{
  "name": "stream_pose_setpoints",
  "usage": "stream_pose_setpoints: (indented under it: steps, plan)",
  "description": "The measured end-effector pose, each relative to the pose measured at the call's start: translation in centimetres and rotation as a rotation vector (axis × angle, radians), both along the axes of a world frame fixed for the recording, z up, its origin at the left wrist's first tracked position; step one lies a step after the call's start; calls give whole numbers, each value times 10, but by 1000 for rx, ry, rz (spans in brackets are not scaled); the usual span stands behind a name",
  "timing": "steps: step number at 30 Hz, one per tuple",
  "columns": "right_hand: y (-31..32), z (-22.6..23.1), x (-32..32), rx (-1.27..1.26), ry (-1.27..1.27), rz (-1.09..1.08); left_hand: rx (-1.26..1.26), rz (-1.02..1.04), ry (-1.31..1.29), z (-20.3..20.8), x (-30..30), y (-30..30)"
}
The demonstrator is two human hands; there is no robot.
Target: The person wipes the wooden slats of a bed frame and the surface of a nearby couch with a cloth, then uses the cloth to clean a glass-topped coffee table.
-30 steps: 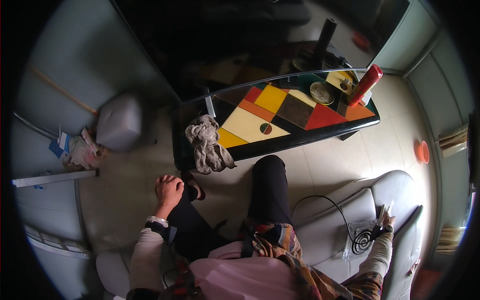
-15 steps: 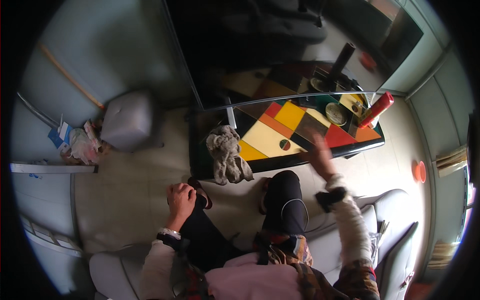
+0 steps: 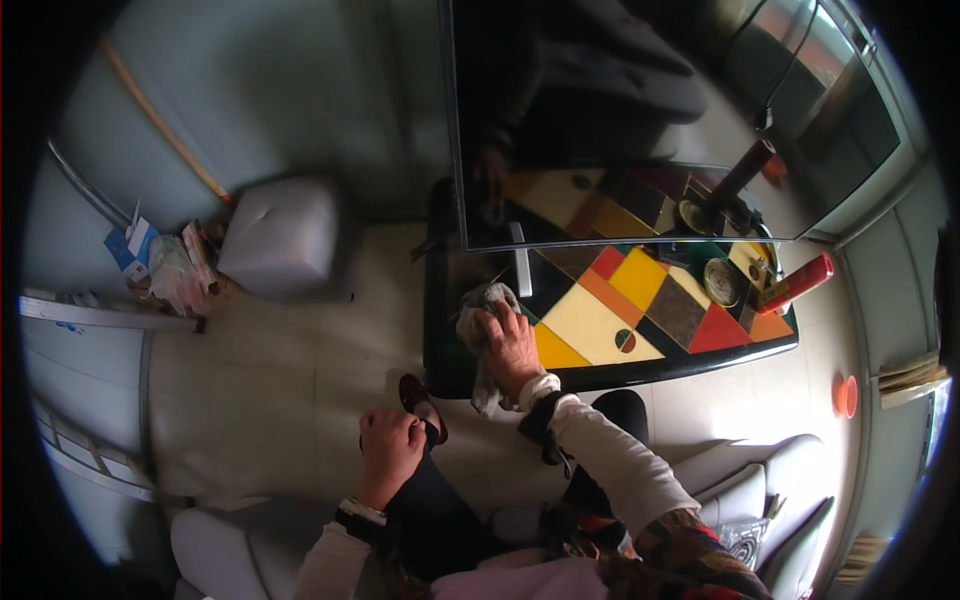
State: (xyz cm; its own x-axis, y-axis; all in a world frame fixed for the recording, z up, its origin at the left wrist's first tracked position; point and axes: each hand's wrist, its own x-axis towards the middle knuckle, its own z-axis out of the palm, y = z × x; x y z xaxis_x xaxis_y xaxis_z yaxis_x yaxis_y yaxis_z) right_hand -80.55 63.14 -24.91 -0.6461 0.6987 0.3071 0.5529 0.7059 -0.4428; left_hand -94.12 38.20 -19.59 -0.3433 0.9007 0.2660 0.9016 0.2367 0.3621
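Low table [image 3: 600,330] with a coloured geometric top, bearing a round dish [image 3: 722,282] whose contents cannot be told, and a red cylinder [image 3: 800,282]. Right hand [image 3: 512,345] presses, fingers closed, on a grey cloth [image 3: 478,318] at the table's near-left corner. Left hand [image 3: 388,450] rests fisted on the knee, holding nothing.

a grey rag [image 3: 478,318] lies on a table [image 3: 600,320] patterned in yellow, orange, red and black; a red can [image 3: 797,283]; grey stool [image 3: 283,240].
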Motion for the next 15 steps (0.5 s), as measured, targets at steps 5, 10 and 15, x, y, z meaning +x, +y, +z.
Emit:
stream_pose_setpoints:
  steps: [5,10,15]
  plan:
    - [41,3,-46,-43,101,-86,-1,-8,-26,-4,4,6]
    - [66,7,-72,-155,35,-166,15,19,-39,2,2,3]
    - [78,3,-78,-154,32,-176,6,12,-32,6,2,3]
